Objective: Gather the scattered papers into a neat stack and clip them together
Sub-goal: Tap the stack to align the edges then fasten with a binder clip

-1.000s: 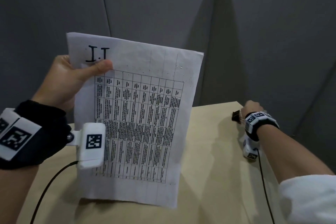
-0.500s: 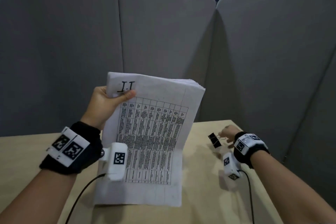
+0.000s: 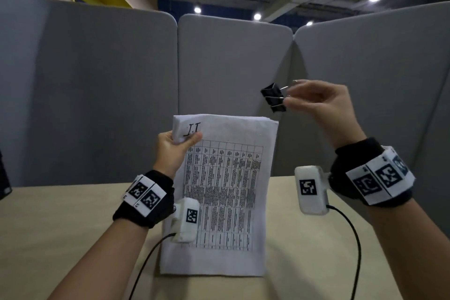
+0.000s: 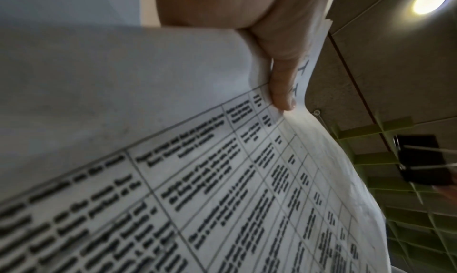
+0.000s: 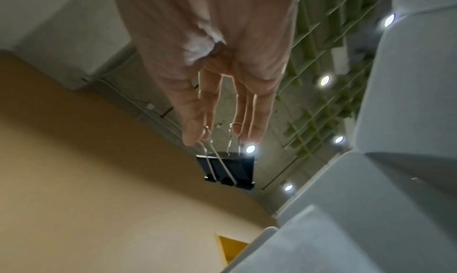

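Note:
A stack of white papers [image 3: 226, 192] with a printed table stands upright, its bottom edge on the beige table [image 3: 73, 226]. My left hand [image 3: 175, 146] grips its top left corner, thumb on the front sheet near the handwritten mark. The left wrist view shows the same papers [image 4: 197, 179] under my thumb. My right hand [image 3: 314, 100] is raised above the stack's top right corner and pinches the wire handles of a black binder clip [image 3: 274, 100]. In the right wrist view the binder clip [image 5: 227, 169] hangs beyond my fingertips [image 5: 195, 138], with its handles pinched. The clip is apart from the papers.
Grey partition panels [image 3: 231, 68] wall in the table at the back and on both sides. A dark object [image 3: 3, 178] shows at the left edge. Cables run from both wrist cameras over the table.
My right hand has lifted the binder clip from the table's far right up to above the stack's top right corner. The left hand keeps its grip on the papers.

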Demonstrator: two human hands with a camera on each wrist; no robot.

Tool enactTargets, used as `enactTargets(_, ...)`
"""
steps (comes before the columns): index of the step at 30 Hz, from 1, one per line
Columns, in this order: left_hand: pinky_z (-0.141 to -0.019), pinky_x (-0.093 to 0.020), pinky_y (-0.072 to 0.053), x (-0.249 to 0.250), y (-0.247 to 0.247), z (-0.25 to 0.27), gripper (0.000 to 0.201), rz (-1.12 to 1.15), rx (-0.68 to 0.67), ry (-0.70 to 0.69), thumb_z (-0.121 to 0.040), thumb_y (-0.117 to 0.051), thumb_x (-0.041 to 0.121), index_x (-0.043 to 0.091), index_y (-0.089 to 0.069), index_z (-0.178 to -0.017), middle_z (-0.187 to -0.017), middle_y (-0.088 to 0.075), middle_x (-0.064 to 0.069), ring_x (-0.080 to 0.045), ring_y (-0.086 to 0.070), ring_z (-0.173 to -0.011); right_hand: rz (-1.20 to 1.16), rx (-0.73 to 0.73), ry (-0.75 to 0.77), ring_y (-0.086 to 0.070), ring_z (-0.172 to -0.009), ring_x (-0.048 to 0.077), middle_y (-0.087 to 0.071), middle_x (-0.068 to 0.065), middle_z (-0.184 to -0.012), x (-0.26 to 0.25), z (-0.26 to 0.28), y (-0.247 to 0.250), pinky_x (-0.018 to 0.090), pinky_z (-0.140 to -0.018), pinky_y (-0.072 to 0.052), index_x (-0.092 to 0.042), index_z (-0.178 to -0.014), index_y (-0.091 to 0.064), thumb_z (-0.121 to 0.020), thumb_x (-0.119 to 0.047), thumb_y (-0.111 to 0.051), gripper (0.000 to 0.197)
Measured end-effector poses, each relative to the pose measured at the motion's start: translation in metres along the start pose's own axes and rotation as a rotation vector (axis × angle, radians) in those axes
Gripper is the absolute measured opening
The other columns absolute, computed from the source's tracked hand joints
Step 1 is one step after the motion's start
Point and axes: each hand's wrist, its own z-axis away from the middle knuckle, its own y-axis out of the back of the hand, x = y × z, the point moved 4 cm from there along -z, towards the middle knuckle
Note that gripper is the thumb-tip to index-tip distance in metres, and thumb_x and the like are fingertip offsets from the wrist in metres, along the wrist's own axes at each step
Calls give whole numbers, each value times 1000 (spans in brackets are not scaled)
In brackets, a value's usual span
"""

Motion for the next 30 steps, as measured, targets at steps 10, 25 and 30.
enactTargets(10,-78,-31,-56,18,1,21,6,-4,99,-56,-77,-71,8,13,-67,-78,-83,-70,-5,-20,-68,-81,248,-239,208,-60,-105,19,-57,4,-116,-44,31,-80,30,-99,-48,-5,-123,-56,-66,-3,-79,61)
enactTargets(25,-82,-38,-55,18,11,42,10,44,92,-4,-75,-73,9,8,-68,-84,-90,-70,-15,-30,-68,-90,649,-233,675,-67,-87,37,-67,25,-101,-37,54,-95,31,-80,-52,10,-106,-63,-76,9,-59,30)
enactTargets(30,-68,-19,-57,22,10,49,10,61,39,-38,-77,-70,5,13,-66,-82,-82,-68,-4,-2,-69,-71,654,-246,739,-67,-79,38,-68,24,-92,-46,44,-92,42,-70,-57,9,-100,-66,-76,11,-57,25)
